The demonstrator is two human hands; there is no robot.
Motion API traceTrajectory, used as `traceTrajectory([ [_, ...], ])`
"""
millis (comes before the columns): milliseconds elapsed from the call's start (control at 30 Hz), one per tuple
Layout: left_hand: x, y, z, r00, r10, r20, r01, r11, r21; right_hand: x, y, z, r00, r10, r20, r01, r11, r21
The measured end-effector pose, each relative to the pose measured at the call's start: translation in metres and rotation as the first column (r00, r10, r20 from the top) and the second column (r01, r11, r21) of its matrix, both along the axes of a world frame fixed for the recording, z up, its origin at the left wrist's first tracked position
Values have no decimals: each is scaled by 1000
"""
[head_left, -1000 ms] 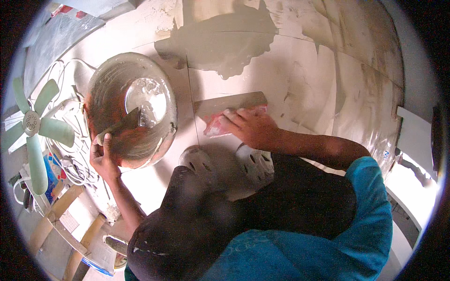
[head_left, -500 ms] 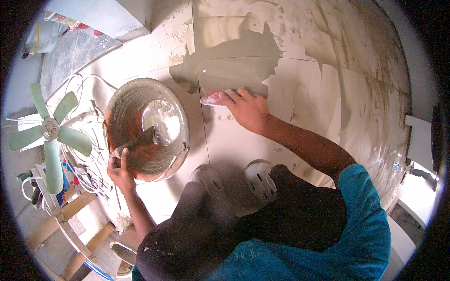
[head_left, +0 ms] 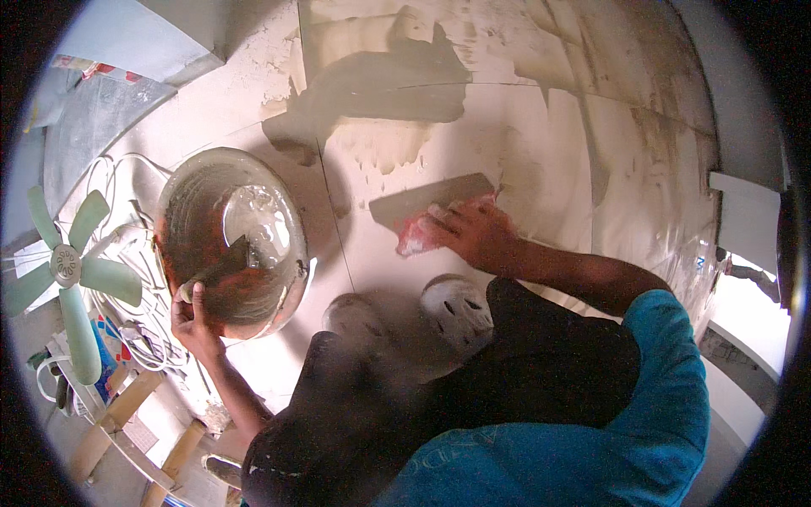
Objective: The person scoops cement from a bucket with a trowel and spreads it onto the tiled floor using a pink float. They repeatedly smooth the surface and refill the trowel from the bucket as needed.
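Note:
My left hand [head_left: 198, 325] is closed on the handle of a trowel [head_left: 226, 262] at the near left side of a round basin [head_left: 297, 211]. The trowel's pointed blade reaches into the basin, where wet grey mix [head_left: 258, 221] glistens. Red-brown stains mark the inner wall. To the right, my right hand [head_left: 483, 235] grips a float with a grey flat blade [head_left: 431, 196] and a pinkish, smeared grip. Its blade lies on or just over the pale tiles, close in front of my feet. A dark grey patch of mix [head_left: 380, 89] is spread farther off.
A pale green fan [head_left: 68, 266] stands left of the basin, with white cables [head_left: 144, 325] beside it. A wooden ladder-like frame [head_left: 127, 414] is at the lower left. My dusty shoes [head_left: 456, 313] rest on the tiles [head_left: 287, 372]. Smears cover the tiles at right.
My right hand has drawn the float toward me and to the right, leaving a lighter wiped strip below the grey patch. My left hand stays on the trowel. The view has shifted.

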State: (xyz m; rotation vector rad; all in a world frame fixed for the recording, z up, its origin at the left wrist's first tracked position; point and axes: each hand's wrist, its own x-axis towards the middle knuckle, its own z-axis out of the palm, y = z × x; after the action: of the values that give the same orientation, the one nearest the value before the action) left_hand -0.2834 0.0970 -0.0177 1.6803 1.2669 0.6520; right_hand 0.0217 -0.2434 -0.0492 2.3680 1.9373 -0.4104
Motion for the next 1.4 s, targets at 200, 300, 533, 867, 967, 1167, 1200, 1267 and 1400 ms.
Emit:
traceTrajectory([
  [200, -1, 5, -5, 999, 15, -33, -15, 1000, 8, 26, 6, -24, 992, 4, 129, -17, 995, 101],
  [300, -4, 6, -9, 1000, 8, 18, -8, 1000, -20, 53, 29, -20, 990, -108, 89, 105, 994, 35],
  [533, -10, 7, -11, 1000, -9, -8, 9, 999, -38, 96, 46, -26, 986, -137, 100, 100, 945, 310],
  [867, -13, 10, -13, 1000, -28, 3, 28, 998, -50, 114, 60, -20, 979, -170, 109, 121, 928, 352],
  [967, -10, 9, -14, 999, -38, -32, 37, 999, -5, 119, 62, -25, 979, -189, 80, 152, 929, 337],
  [1167, -6, 6, -7, 1000, -4, 14, 5, 1000, -21, 155, 68, -4, 924, -360, 130, 317, 910, 268],
  [1200, -7, 7, -9, 1000, 4, 19, -3, 999, -41, 177, 72, 0, 869, -451, 205, 408, 886, 222],
  [1267, -5, 5, -7, 1000, 13, 13, -12, 1000, -24, 213, 85, 7, 788, -583, 198, 526, 805, 275],
  [1400, 2, 4, -7, 1000, 9, 3, -9, 999, -33, 262, 117, 10, 770, -627, 117, 573, 761, 305],
])
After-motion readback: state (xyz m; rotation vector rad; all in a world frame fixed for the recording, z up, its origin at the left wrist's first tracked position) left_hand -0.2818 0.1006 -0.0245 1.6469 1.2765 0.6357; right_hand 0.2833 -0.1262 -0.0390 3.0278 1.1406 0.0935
